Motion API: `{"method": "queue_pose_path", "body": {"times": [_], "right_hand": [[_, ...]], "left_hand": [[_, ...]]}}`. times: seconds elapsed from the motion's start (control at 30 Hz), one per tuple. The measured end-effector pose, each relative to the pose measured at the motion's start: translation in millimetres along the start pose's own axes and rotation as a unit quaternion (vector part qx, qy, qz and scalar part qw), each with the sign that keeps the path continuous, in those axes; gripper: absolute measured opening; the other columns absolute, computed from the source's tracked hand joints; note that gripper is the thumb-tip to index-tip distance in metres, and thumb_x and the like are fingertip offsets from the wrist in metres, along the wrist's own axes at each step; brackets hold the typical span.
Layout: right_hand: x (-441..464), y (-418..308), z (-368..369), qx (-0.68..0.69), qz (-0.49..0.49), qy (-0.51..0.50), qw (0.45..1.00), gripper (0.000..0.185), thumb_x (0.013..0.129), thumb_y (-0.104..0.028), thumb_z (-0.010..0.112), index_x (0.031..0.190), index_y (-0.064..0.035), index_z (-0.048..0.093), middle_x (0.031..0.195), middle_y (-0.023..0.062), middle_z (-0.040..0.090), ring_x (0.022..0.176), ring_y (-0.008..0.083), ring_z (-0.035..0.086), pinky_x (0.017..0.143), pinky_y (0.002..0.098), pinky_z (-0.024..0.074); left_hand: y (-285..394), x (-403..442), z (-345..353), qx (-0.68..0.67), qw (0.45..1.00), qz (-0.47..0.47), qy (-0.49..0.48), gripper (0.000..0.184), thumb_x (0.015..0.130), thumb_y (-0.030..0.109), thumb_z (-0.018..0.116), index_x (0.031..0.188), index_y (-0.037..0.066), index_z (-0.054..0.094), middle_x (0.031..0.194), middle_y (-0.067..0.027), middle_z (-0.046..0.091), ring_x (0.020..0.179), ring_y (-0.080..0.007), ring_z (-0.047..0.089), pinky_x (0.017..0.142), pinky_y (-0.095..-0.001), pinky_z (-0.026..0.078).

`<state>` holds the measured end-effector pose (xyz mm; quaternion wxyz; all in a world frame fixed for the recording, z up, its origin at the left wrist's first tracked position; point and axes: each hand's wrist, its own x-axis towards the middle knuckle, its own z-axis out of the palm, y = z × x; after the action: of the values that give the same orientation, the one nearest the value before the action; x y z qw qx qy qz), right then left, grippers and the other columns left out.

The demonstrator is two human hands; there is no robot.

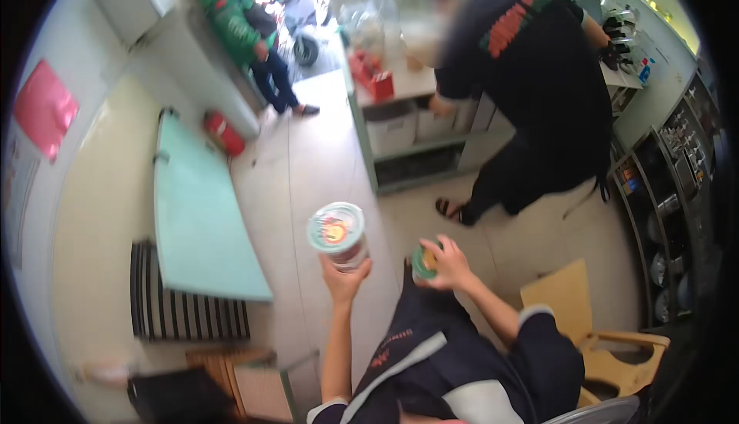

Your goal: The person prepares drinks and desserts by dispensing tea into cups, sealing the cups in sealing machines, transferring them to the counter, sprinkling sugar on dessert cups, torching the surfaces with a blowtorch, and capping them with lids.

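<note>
Cup (pixel 337 231) with a printed lid sits upright, gripped in the left hand (pixel 346 271); the right hand (pixel 447 263) pinches a green-topped container (pixel 424 262).

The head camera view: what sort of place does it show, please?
Probably a small drinks shop or café. The left hand holds a cup with a printed lid, a person in a dark printed shirt stands at a counter, and a motorbike stands outside.
</note>
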<state>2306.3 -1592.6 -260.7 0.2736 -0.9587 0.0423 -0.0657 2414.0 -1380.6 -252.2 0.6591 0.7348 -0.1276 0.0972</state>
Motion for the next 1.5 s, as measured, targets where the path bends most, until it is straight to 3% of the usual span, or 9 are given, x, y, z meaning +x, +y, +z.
{"method": "queue_pose_path", "body": {"times": [0.33,0.7,0.8,0.87,0.97,1.03,1.1,1.37,1.5], "right_hand": [[65.7,111.2,-116.0,-0.069,0.222,0.083,0.969,0.082,0.042,-0.031,0.079,0.116,-0.0173,0.046,0.112,0.0173,0.038,0.099,0.0350,0.042,0.084,0.0426,0.0371],[192.1,104.8,-129.9,-0.021,0.395,0.124,0.910,0.082,0.040,-0.031,0.080,0.113,-0.0136,0.048,0.110,0.0157,0.042,0.099,0.0341,0.045,0.082,0.0411,0.0395],[268.4,113.2,-154.9,0.007,0.328,0.116,0.938,0.078,0.041,-0.031,0.080,0.110,-0.0127,0.050,0.109,0.0163,0.043,0.098,0.0340,0.046,0.082,0.0413,0.0394],[320.7,123.6,-176.0,0.010,0.297,0.123,0.947,0.075,0.042,-0.030,0.080,0.109,-0.0123,0.052,0.108,0.0162,0.044,0.097,0.0338,0.046,0.081,0.0409,0.0396],[400.3,138.0,-192.4,-0.003,0.162,0.156,0.974,0.075,0.043,-0.030,0.078,0.111,-0.0139,0.051,0.110,0.0163,0.043,0.094,0.0337,0.047,0.080,0.0405,0.0403],[452.9,143.6,-193.0,-0.014,0.102,0.150,0.983,0.076,0.044,-0.029,0.078,0.113,-0.0157,0.049,0.111,0.0166,0.042,0.093,0.0336,0.047,0.079,0.0407,0.0405],[500.3,155.0,-181.4,-0.018,0.044,0.131,0.990,0.078,0.045,-0.028,0.077,0.116,-0.0182,0.047,0.113,0.0168,0.041,0.093,0.0336,0.047,0.079,0.0414,0.0403],[594.8,197.2,-118.7,-0.174,-0.091,0.028,0.980,0.078,0.054,-0.033,0.067,0.125,-0.0219,0.039,0.134,0.0156,0.028,0.122,0.0332,0.028,0.093,0.0518,0.0295],[595.7,150.2,-132.0,-0.249,-0.136,0.089,0.955,0.078,0.068,-0.045,0.058,0.132,-0.0121,0.030,0.142,0.0110,0.014,0.131,0.0257,0.013,0.102,0.0520,0.0126]], "left_hand": [[-87.4,296.6,373.7,0.041,0.990,0.092,-0.093,0.075,0.047,0.026,0.076,0.112,0.006,0.043,0.091,-0.0161,0.058,0.083,-0.0332,0.057,0.074,-0.0407,0.046],[-165.7,412.6,598.0,-0.061,0.953,0.000,-0.297,0.091,0.064,0.024,0.072,0.133,-0.001,0.018,0.136,-0.0233,0.021,0.127,-0.0309,0.023,0.100,-0.0362,0.026],[-191.4,407.3,569.8,-0.142,0.918,-0.095,-0.359,0.074,0.078,0.022,0.060,0.132,-0.003,0.016,0.136,-0.0248,0.019,0.127,-0.0302,0.022,0.100,-0.0356,0.026],[-164.5,399.4,492.4,-0.088,0.890,-0.159,-0.419,0.048,0.087,0.024,0.048,0.126,0.000,0.034,0.127,-0.0175,0.039,0.117,-0.0265,0.040,0.094,-0.0299,0.034],[-171.0,361.9,375.1,-0.219,0.790,-0.434,-0.373,0.035,0.091,0.028,0.042,0.118,0.006,0.045,0.111,-0.0069,0.053,0.098,-0.0146,0.053,0.076,-0.0232,0.043],[-197.3,333.3,297.0,-0.090,0.785,-0.487,-0.371,0.033,0.090,0.026,0.043,0.116,0.005,0.046,0.106,-0.0063,0.056,0.091,-0.0130,0.055,0.073,-0.0214,0.044],[-250.6,295.3,218.1,0.102,0.820,-0.367,-0.428,0.027,0.087,0.021,0.047,0.107,0.003,0.053,0.097,-0.0093,0.060,0.085,-0.0155,0.058,0.074,-0.0262,0.045],[-223.0,218.6,95.7,0.120,0.880,-0.458,-0.029,0.026,0.083,0.024,0.051,0.100,0.005,0.056,0.092,-0.0054,0.060,0.082,-0.0150,0.056,0.070,-0.0264,0.044],[-157.6,85.5,95.8,0.004,0.810,-0.565,0.158,0.024,0.083,0.022,0.051,0.098,0.004,0.059,0.092,-0.0044,0.060,0.081,-0.0160,0.056,0.072,-0.0262,0.043]]}}
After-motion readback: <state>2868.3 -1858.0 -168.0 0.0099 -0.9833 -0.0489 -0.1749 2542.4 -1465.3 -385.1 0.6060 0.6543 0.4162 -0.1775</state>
